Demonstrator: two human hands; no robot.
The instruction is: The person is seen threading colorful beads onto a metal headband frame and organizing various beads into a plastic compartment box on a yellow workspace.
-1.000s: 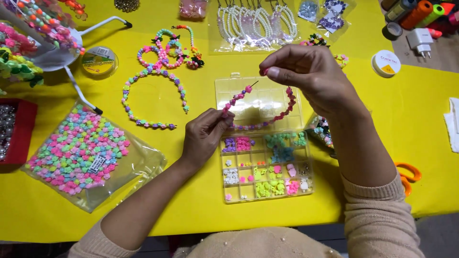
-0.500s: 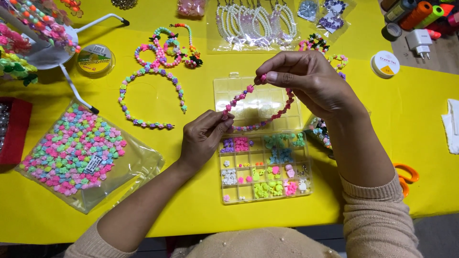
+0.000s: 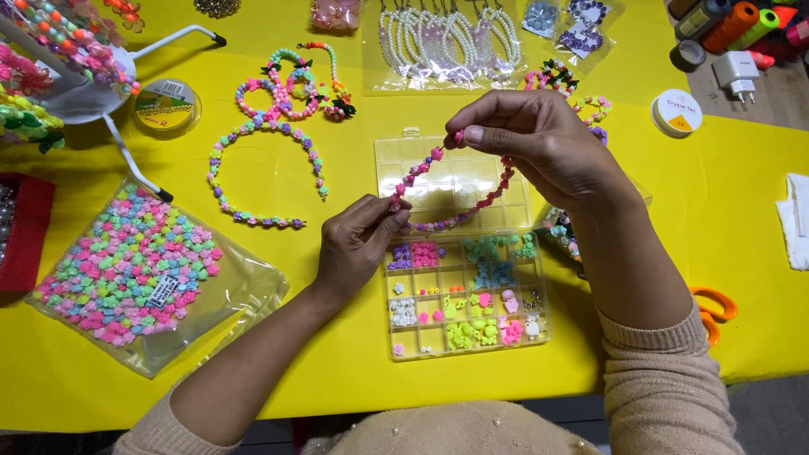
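Observation:
A strand of pink and red flower beads [image 3: 455, 217] hangs in a loop over a clear compartment box [image 3: 465, 335] holding sorted small beads. My left hand [image 3: 358, 244] pinches the strand's lower end at the box's left edge. My right hand [image 3: 539, 147] pinches the upper end of the strand above the box's empty back compartments. Between the two hands a short stretch of beads [image 3: 417, 173] runs tight and slanted.
A clear bag of pastel flower beads [image 3: 135, 270] lies at left. A finished pastel necklace [image 3: 265, 173] and small bracelets [image 3: 291, 84] lie behind it. Pearl strands in a bag [image 3: 438, 42], thread spools [image 3: 674, 111], orange scissors [image 3: 716, 307] and a red tray [image 3: 25, 232] surround the yellow table [image 3: 742, 219].
My right hand has come slightly toward the left with the strand's end. My left hand stays pinched on the lower end. The view has shifted a little.

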